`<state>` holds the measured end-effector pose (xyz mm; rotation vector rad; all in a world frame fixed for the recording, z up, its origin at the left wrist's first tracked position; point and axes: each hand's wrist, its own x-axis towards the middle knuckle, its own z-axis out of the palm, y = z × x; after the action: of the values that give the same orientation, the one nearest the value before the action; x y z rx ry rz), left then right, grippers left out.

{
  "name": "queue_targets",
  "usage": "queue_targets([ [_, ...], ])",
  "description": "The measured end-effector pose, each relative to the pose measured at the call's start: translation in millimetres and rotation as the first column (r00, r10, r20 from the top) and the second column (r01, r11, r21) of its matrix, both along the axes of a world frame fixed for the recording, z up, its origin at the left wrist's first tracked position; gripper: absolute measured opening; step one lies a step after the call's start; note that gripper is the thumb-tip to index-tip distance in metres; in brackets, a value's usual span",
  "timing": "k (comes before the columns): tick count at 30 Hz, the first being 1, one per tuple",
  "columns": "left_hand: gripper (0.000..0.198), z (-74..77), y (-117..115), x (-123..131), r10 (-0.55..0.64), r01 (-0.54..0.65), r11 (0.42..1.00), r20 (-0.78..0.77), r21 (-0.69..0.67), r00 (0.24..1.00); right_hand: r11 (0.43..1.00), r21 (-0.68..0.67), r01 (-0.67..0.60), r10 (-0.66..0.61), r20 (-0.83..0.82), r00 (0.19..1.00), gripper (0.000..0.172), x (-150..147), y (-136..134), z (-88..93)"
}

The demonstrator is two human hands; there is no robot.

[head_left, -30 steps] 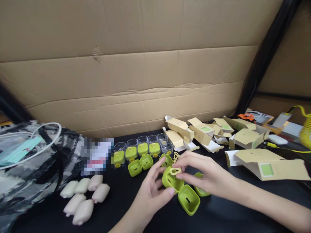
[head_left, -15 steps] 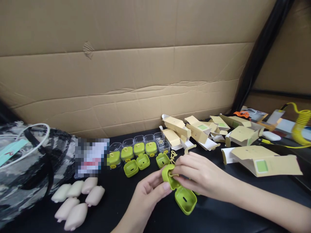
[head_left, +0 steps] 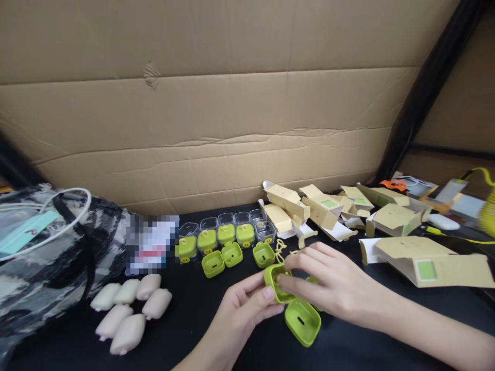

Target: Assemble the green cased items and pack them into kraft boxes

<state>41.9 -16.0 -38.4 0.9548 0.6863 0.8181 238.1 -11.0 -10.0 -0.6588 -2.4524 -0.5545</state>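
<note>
- Our left hand (head_left: 247, 301) is closed on the green case (head_left: 271, 278), thumb on the near wall and fingers curled behind it. The case sits low over the bench (head_left: 193, 330), open side up.
- Our right hand (head_left: 332, 286) comes in from the far side of the case, its fingers loosely bent and the fingertips (head_left: 284, 281) on the rim and in the hollow. We cannot tell whether they pinch anything small there.
- To do this well, we judge that the left hand should only steady the case. Squeezing harder would likely bend the soft walls.
- We press with the right fingertips straight down into the hollow and not sideways, so the case does not twist out of the grip.
- A second green half (head_left: 302, 322) lies just in front of the case. Whether it is hinged to the case or merely touching it, we cannot say, so we avoid dragging it.
- A pale looped cord (head_left: 280, 249) lies just behind the case. It could snag under the right fingers.
- Three more open green shells (head_left: 232, 254) stand behind and to the left of the case, with a clear tray of green pieces (head_left: 226, 234) behind them.
- Cream moulded pieces (head_left: 127, 312) lie well to the left of the case.
- Folded card boxes (head_left: 425, 263) lie to the right of the case and behind it.
</note>
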Motion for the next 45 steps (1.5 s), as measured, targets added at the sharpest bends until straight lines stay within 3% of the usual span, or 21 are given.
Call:
queue_targets([
  [4, 0.031, 1.6, 1, -1, 0.052, -0.052, 0.999, -0.008, 0.011, 0.999, 0.965, -0.242, -0.102, 0.064, -0.160, 0.985, 0.019, 4, 0, 0.8],
  [6, 0.032, 1.4, 1, -2, 0.075, -0.075, 0.997, 0.000, 0.006, 0.997, 0.915, -0.379, -0.139, 0.026, -0.287, 0.957, 0.023, 4, 0, -0.9],
  [8, 0.031, 0.7, 1, -2, 0.098, -0.098, 0.995, 0.024, -0.001, 0.995, 0.892, -0.428, -0.148, -0.003, -0.333, 0.943, 0.024, 3, 2, -3.3],
  [12, 0.032, -0.3, 1, -3, 0.124, -0.125, 0.992, 0.040, 0.004, 0.991, 0.941, -0.328, -0.088, 0.003, -0.251, 0.968, 0.019, 2, 5, -7.1],
  [19, 0.034, -0.6, 1, -1, 0.004, -0.004, 1.000, -0.004, 0.017, 1.000, 0.996, -0.087, 0.022, -0.031, -0.106, 0.994, 0.020, -4, 3, -8.1],
  [28, 0.036, -2.9, 0, -1, -0.087, 0.087, 0.995, -0.009, 0.041, 0.996, 0.999, -0.038, 0.008, -0.008, -0.011, 1.000, 0.017, -2, 5, -14.3],
  [35, 0.037, -3.4, 0, 1, -0.145, 0.142, 0.988, 0.050, 0.064, 0.988, 0.999, -0.002, -0.043, 0.043, 0.039, 0.998, 0.036, -7, 3, -11.5],
  [38, 0.037, 0.2, -2, 0, -0.137, 0.135, 0.990, 0.071, 0.040, 0.988, 0.998, 0.008, -0.058, 0.058, 0.021, 0.998, 0.032, -6, 2, -9.7],
  [40, 0.034, 2.9, -3, 0, -0.102, 0.099, 0.994, 0.085, 0.036, 0.991, 0.997, -0.048, -0.062, 0.060, -0.032, 0.998, 0.022, -3, 2, -7.7],
  [42, 0.032, 5.2, -4, -1, -0.045, 0.042, 0.998, 0.089, 0.035, 0.995, 0.974, -0.202, -0.097, 0.065, -0.159, 0.985, 0.017, 0, 2, -5.3],
  [45, 0.032, 7.0, -4, -2, 0.033, -0.036, 0.999, 0.103, 0.031, 0.994, 0.847, -0.497, -0.188, -0.057, -0.436, 0.898, 0.031, 1, 3, -3.0],
])
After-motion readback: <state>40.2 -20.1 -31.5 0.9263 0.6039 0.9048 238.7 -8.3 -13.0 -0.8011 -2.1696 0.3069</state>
